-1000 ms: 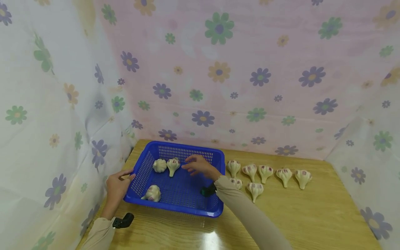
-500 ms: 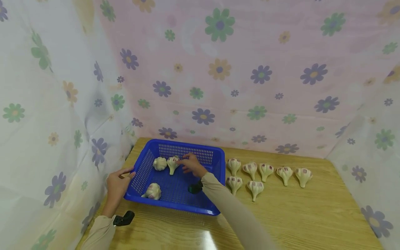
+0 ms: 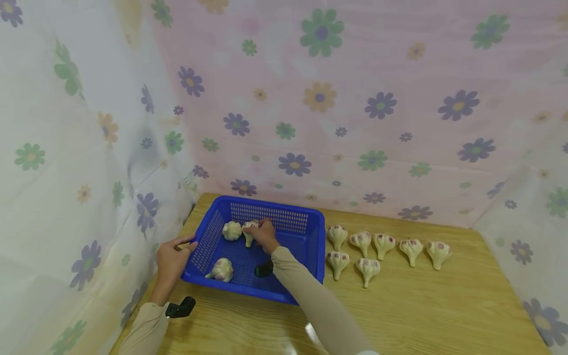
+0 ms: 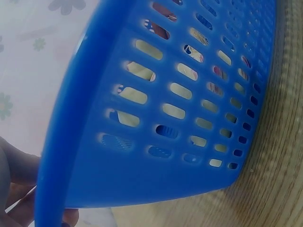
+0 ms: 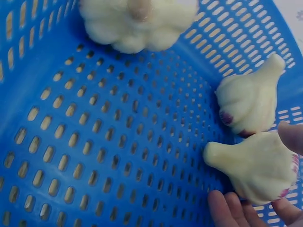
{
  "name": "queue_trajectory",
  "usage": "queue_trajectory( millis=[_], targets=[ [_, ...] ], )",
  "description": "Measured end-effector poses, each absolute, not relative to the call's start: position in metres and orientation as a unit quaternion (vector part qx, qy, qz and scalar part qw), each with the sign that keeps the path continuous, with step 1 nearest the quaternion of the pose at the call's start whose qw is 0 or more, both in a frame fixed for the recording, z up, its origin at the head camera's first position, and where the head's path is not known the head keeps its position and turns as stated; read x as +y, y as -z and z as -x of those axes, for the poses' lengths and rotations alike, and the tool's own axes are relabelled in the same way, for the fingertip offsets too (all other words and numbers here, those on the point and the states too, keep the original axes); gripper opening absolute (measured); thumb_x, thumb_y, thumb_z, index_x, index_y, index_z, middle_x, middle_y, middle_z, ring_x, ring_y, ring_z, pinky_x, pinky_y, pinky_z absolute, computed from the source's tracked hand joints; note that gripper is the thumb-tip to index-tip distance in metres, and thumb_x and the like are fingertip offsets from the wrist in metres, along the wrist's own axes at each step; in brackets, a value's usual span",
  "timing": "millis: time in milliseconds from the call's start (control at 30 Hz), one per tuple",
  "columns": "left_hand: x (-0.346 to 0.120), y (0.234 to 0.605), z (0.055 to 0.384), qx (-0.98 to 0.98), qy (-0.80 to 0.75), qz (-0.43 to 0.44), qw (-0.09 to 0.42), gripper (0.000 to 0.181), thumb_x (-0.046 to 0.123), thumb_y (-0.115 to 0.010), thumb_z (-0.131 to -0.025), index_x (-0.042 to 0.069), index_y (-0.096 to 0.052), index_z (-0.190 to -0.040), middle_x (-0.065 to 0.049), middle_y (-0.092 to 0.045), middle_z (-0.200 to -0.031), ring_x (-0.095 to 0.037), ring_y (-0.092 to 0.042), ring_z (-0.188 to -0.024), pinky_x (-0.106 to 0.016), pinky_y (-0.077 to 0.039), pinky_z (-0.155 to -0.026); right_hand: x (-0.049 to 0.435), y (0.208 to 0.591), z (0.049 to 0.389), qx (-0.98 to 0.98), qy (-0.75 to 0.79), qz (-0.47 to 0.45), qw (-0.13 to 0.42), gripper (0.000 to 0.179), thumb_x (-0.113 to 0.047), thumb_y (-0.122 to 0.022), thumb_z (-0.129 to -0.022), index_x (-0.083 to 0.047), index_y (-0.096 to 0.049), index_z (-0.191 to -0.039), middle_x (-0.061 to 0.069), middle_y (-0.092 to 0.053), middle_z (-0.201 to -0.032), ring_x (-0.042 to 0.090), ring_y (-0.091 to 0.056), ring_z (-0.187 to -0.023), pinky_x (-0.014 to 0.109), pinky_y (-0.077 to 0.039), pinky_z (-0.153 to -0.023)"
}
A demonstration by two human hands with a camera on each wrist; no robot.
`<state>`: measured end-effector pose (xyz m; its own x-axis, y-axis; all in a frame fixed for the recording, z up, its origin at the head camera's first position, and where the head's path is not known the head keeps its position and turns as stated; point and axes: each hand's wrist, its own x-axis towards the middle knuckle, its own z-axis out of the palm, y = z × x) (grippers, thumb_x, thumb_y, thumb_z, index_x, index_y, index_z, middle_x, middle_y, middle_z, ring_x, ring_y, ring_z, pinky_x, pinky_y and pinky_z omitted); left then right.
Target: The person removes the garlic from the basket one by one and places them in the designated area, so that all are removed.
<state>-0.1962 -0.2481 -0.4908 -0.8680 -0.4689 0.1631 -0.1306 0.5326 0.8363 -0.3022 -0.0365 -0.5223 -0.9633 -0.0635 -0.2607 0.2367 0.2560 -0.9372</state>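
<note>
A blue plastic basket (image 3: pixel 284 241) with slotted walls sits on the table, three garlic bulbs inside. My left hand (image 3: pixel 172 259) grips its left rim; in the left wrist view the fingers (image 4: pixel 21 165) wrap that rim (image 4: pixel 71 113). Inside, my right hand (image 3: pixel 266 235) holds a garlic bulb (image 3: pixel 248 240) near the back wall. The right wrist view shows this bulb (image 5: pixel 258 165) between thumb and fingers, its stem pointing away from the palm. Another garlic bulb (image 3: pixel 231 230) lies just left of it, and a third garlic bulb (image 3: pixel 222 270) is at the basket's front left.
Right of the basket, several garlic bulbs (image 3: pixel 384 244) lie in two rows on the wooden table (image 3: pixel 421 305). A flowered pink cloth (image 3: pixel 346 148) hangs behind the table, with a white flowered cloth (image 3: pixel 106 207) along the left side.
My right hand has moved left across the basket and taken hold of the garlic bulb by the back wall. My left hand keeps its grip on the rim. The head view has shifted slightly.
</note>
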Motion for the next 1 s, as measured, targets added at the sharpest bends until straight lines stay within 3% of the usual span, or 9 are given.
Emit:
queue_trajectory(
  millis=[300,567,667,1000],
  targets=[
    [-0.249,0.492,0.196,-0.855,0.452,-0.171,0.190,0.022,0.010,-0.074,-0.081,0.003,-0.074,-0.102,-0.019,-0.070,-0.094,-0.012,-0.050,-0.044,-0.026,-0.034,-0.039,-0.035,0.525,0.301,0.786,0.611,-0.042,0.088,0.041,-0.012,-0.078,-0.074,0.000,-0.049,-0.099,0.011,-0.054,-0.093,0.020,-0.058,-0.070,0.036,-0.052,-0.057],
    [-0.249,0.491,0.196,-0.852,0.457,-0.171,0.188,0.022,0.010,-0.074,-0.081,0.003,-0.074,-0.102,-0.019,-0.070,-0.087,-0.012,-0.049,-0.043,-0.027,-0.034,-0.038,-0.022,0.527,0.307,0.762,0.628,-0.037,0.152,0.039,-0.013,-0.078,-0.073,-0.002,-0.051,-0.099,0.013,-0.056,-0.096,0.031,-0.062,-0.082,0.042,-0.053,-0.064],
    [-0.249,0.492,0.196,-0.853,0.456,-0.172,0.186,0.022,0.010,-0.074,-0.081,0.004,-0.074,-0.102,-0.019,-0.070,-0.088,-0.012,-0.049,-0.044,-0.027,-0.034,-0.038,-0.018,0.528,0.308,0.753,0.636,-0.033,0.163,0.039,-0.012,-0.079,-0.071,-0.003,-0.051,-0.097,0.012,-0.057,-0.095,0.029,-0.062,-0.079,0.041,-0.054,-0.064],
    [-0.250,0.497,0.197,-0.856,0.449,-0.175,0.187,0.023,0.012,-0.074,-0.081,0.005,-0.074,-0.103,-0.017,-0.071,-0.093,-0.014,-0.053,-0.047,-0.027,-0.037,-0.039,-0.004,0.513,0.311,0.710,0.678,-0.031,0.186,0.046,-0.010,-0.075,-0.073,0.000,-0.054,-0.112,0.017,-0.060,-0.104,0.028,-0.063,-0.080,0.047,-0.052,-0.076]
  ],
)
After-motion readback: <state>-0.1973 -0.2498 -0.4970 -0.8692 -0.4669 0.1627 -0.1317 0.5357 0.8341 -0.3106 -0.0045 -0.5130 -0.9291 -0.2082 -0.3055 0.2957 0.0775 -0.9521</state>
